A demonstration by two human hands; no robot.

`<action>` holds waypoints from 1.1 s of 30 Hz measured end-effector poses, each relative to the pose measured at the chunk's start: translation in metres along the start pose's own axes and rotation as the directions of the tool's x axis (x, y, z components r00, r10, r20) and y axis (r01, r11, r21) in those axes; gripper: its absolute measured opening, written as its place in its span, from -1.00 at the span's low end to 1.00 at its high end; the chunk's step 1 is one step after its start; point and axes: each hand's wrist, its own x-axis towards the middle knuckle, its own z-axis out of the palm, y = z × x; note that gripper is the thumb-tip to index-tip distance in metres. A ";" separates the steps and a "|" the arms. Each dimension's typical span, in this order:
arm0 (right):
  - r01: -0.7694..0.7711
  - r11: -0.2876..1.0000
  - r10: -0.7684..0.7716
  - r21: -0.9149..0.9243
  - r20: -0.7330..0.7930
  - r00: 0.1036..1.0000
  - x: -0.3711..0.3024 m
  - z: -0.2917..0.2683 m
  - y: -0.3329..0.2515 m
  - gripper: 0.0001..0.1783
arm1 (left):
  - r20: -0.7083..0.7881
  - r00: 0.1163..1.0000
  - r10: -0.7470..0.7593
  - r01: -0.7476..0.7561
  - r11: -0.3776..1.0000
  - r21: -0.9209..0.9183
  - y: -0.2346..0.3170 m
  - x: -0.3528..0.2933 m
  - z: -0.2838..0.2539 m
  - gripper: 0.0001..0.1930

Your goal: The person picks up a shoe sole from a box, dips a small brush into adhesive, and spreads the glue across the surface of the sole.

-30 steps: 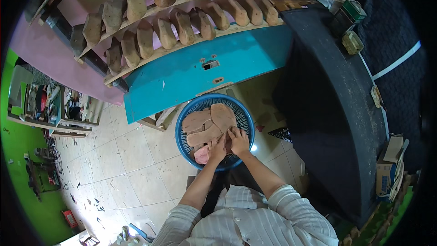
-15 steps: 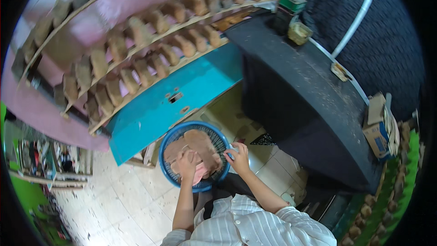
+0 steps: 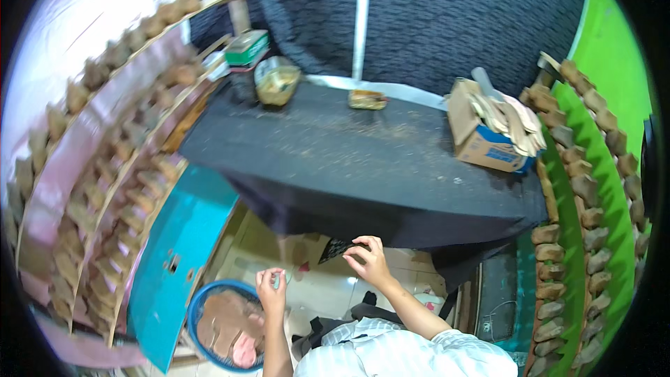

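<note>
Cardboard box point(image 3: 481, 148) on a black-draped table point(image 3: 335, 143), a turquoise panel point(image 3: 178, 243) near its left end

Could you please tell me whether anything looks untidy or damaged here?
Yes, slightly: pale specks litter the black-covered tabletop, which looks unswept. At left, the teal panel has a dark hole through it, as though a fitting is missing.

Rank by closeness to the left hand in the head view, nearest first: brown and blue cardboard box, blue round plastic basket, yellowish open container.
1. Blue basket, left of the left hand.
2. Yellowish container, left end of the black cloth-covered table.
3. Cardboard box, that table's right end.
</note>
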 end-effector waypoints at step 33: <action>-0.561 0.617 0.073 -0.553 -0.669 0.740 0.221 -0.321 0.222 -0.58 | 0.466 0.540 0.701 -0.468 0.710 -0.526 0.293 0.149 0.328 -0.88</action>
